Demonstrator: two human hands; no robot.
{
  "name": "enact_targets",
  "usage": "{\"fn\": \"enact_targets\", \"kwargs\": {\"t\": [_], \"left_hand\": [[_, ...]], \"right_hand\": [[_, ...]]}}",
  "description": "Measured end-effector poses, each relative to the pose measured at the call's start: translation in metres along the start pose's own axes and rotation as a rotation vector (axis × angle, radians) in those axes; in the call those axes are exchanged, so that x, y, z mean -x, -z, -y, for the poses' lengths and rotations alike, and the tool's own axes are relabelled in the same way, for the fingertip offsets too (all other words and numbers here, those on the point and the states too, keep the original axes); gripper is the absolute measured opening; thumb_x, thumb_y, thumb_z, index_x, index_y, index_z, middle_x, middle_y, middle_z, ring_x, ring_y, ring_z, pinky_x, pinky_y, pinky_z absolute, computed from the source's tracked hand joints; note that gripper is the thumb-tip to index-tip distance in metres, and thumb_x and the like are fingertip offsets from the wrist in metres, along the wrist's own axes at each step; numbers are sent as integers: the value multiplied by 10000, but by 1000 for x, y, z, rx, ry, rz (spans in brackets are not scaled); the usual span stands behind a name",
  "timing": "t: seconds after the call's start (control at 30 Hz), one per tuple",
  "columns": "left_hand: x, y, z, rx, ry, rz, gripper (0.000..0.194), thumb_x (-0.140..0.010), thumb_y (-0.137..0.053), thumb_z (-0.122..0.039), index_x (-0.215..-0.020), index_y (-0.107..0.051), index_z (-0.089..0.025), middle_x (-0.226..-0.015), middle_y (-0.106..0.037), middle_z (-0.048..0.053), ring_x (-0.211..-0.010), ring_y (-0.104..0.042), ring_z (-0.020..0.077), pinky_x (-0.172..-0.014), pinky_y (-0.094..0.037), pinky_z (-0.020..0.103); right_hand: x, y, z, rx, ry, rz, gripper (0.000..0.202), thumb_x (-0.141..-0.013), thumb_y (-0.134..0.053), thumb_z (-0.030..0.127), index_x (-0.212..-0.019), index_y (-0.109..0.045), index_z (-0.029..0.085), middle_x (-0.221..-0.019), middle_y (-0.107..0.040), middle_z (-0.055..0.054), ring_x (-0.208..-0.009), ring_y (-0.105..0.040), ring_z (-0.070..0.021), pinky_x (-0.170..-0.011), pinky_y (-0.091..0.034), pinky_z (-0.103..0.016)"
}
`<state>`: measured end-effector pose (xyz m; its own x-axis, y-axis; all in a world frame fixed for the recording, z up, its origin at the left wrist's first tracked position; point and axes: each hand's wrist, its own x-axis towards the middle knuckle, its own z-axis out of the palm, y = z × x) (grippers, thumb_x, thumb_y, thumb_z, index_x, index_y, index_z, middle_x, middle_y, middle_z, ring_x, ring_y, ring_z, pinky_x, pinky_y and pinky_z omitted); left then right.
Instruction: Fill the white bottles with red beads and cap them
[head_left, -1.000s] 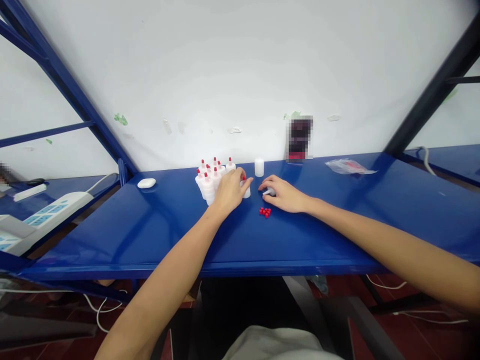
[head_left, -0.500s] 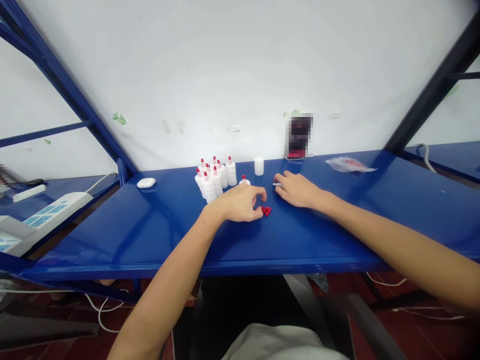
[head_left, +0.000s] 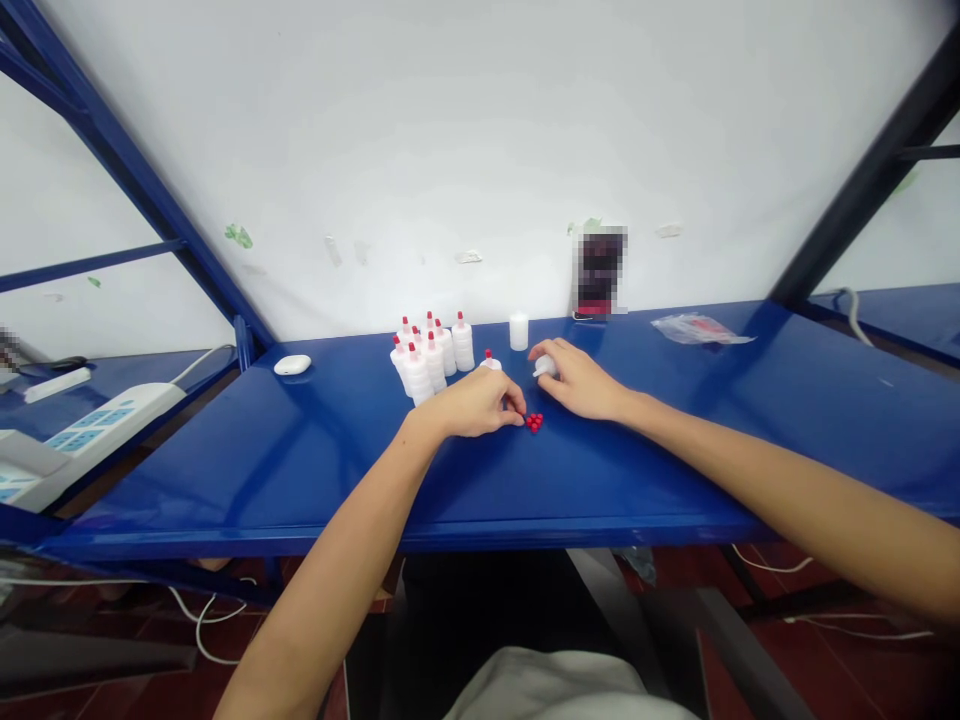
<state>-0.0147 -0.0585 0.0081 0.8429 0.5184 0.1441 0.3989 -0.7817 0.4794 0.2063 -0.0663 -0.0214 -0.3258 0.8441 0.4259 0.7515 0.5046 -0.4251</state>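
Low over the table, my left hand (head_left: 484, 402) is closed in a pinch just left of a small cluster of red caps (head_left: 535, 422). Whatever may be between its fingertips is too small or hidden to make out. My right hand (head_left: 585, 380) is wrapped round a white squeeze bottle (head_left: 545, 367), tilted with its pale nozzle end toward the left; the rest of the bottle is covered by the fingers. Behind my left hand stands another white bottle with a red tip (head_left: 490, 361), partly hidden. Several red-tipped white bottles (head_left: 420, 375) stand upright in a group at the left.
A white open-looking bottle (head_left: 519, 332) stands near the wall. Further right, a blurred phone (head_left: 598, 275) leans on the wall and a clear plastic bag (head_left: 699, 328) lies flat. A white earbud case (head_left: 292, 365) rests on the blue table (head_left: 300, 470) at the left.
My right hand has shifted left and turned, so the white bottle in it shows more. The fingers of my left hand have closed together beside the red caps.
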Motion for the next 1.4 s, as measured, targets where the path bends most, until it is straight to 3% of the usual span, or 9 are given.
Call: {"fn": "enact_targets", "kwargs": {"t": [0.1,0.27,0.37,0.63,0.83,1.03,1.13,1.27,1.4], "left_hand": [[-2,-1,-1,-64,-37,-56,151,-821,-665,-92,-843,-769,-199,-761,-746,19,-678,-673,154,-672,-507,280],[-9,-11,-9,-205,-144,-450,160,-937,-598,-179,-1017,-737,-184,-977,-729,66,-835,-669,163,-784,-527,306],[-13,-18,-8,-203,-174,-588,157,-954,-587,-185,-1039,-719,-174,-974,-713,64,-792,-649,136,-736,-524,272],[-14,-22,-5,-223,-215,-622,158,-959,-563,-183,-1041,-697,-173,-949,-697,61,-763,-628,128,-717,-513,264],[-13,-21,-5,-151,-165,-565,128,-913,-600,-159,-1003,-690,-176,-854,-686,31,-713,-602,127,-710,-497,267],[-16,-25,-10,-38,-178,-677,106,-910,-613,-155,-972,-695,-179,-851,-691,25,-696,-591,111,-694,-498,252],[-20,-22,-11,92,-69,-830,100,-929,-620,-226,-986,-690,-185,-895,-701,38,-750,-618,121,-682,-509,245],[-19,-6,-1,215,184,-1076,197,-963,-565,-291,-1088,-663,-174,-976,-701,72,-832,-639,146,-670,-520,244],[-15,4,11,111,258,-1044,182,-933,-582,-245,-1052,-692,-162,-887,-685,56,-769,-619,150,-743,-528,282]], "right_hand": [[-1,2,2,-5,-41,9,228,-815,-527,220,-1025,-612,197,-958,-623,-77,-898,-597,-245,-838,-449,-377],[2,7,12,-192,-17,22,195,-884,-469,251,-1040,-580,212,-803,-638,-6,-698,-571,-185,-698,-422,-307],[4,11,18,-296,4,9,210,-882,-440,219,-1050,-565,208,-676,-572,33,-622,-538,-167,-661,-408,-294],[7,10,13,-622,48,164,184,-955,-459,377,-1033,-511,218,-684,-490,49,-633,-481,-154,-646,-389,-291],[6,8,18,-543,46,142,373,-975,-462,568,-994,-556,208,-729,-484,32,-644,-419,-139,-625,-368,-278],[4,7,18,-593,60,102,396,-973,-452,591,-947,-547,207,-750,-459,24,-648,-409,-137,-599,-363,-273],[2,2,12,-679,-28,65,421,-1000,-356,600,-1012,-529,216,-778,-460,28,-584,-408,-118,-561,-368,-271],[1,0,6,-535,-124,2,402,-1007,-361,559,-1123,-547,222,-851,-518,16,-586,-481,-115,-604,-410,-286],[3,3,8,-433,-134,7,372,-1004,-375,529,-1116,-559,226,-828,-549,13,-602,-509,-133,-626,-425,-302]]}}
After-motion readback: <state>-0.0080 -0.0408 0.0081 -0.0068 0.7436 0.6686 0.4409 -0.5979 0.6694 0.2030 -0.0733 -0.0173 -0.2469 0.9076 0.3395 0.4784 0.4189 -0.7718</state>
